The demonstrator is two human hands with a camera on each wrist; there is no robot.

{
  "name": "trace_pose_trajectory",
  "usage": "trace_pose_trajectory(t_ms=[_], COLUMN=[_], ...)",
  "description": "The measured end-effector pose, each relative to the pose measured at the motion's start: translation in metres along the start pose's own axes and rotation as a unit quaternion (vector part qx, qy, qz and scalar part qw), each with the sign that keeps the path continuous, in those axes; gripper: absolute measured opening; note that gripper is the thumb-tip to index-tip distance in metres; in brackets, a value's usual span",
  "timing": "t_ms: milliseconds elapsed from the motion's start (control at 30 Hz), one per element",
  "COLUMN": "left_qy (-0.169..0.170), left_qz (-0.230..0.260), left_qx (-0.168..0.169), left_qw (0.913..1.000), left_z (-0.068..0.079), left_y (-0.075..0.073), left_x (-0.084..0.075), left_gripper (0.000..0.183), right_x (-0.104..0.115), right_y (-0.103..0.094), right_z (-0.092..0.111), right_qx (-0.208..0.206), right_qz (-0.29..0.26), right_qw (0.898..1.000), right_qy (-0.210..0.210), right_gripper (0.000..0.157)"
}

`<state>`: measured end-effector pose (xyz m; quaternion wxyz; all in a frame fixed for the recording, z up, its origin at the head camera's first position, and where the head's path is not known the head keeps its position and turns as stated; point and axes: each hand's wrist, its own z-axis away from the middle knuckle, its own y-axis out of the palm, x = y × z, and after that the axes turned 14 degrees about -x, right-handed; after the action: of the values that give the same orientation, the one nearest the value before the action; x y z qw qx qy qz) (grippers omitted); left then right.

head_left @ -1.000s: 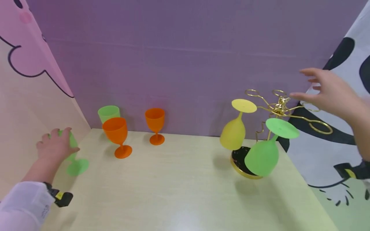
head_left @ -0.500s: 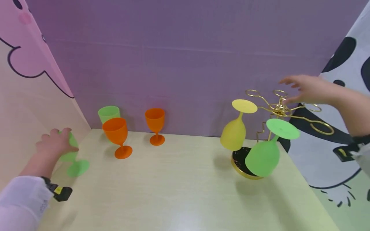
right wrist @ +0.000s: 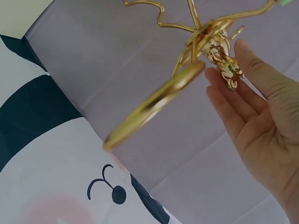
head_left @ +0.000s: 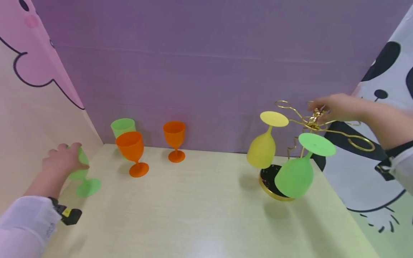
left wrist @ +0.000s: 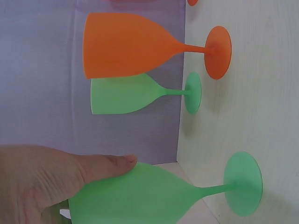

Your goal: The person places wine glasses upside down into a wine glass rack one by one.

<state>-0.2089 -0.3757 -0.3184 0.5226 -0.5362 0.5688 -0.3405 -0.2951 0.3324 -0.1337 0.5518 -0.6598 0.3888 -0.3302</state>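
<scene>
My left hand [head_left: 62,161] grips the bowl of a green goblet [left wrist: 140,196] from above; the goblet is upright, its foot low at the table's left side. In the left wrist view the thumb lies along the bowl. At the right, my right hand [head_left: 345,106] reaches over a gold wire goblet rack [head_left: 359,141]. Its thumb and fairly straight fingers stand either side of the gold top ornament [right wrist: 224,65], fingertips right at it. A yellow goblet [head_left: 262,148] and a green goblet [head_left: 295,175] hang upside down by their feet from the rack's arms.
Two orange goblets [head_left: 129,146] [head_left: 174,134] stand upright at the back left, with another green goblet [head_left: 122,125] partly hidden behind one. The rack's round black base has a gold rim [head_left: 274,195]. A purple backdrop [head_left: 206,89] closes off the table's [head_left: 193,208] back.
My right hand has moved left and down from the upper right to the rack's top ornament. The left hand has stayed on the green goblet, nearly still.
</scene>
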Motion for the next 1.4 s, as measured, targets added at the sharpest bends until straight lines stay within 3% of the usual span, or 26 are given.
trace_pose_trajectory(t_ms=[433,667,900,1400], left_qy=[0.011,0.011,0.005,0.019], left_qz=[-0.015,-0.019,-0.019,-0.013], left_qx=[-0.012,-0.014,-0.011,-0.021], left_qw=[0.9998,0.9997,0.9997,0.9995], left_z=[0.0,0.002,0.003,-0.001], left_y=[0.004,0.004,0.002,0.006], left_x=[0.002,0.005,0.006,0.002], left_gripper=[0.089,0.089,0.09,0.089], right_x=[0.0,0.002,0.006,0.015], right_y=[0.011,0.01,0.01,0.011], right_z=[-0.002,-0.002,-0.005,-0.008], right_qx=[-0.017,-0.015,-0.019,-0.013], right_qz=[0.05,0.069,0.07,0.083], right_qw=[0.999,0.997,0.997,0.996], right_qy=[-0.013,-0.027,-0.039,-0.003], right_gripper=[0.018,0.018,0.007,0.008])
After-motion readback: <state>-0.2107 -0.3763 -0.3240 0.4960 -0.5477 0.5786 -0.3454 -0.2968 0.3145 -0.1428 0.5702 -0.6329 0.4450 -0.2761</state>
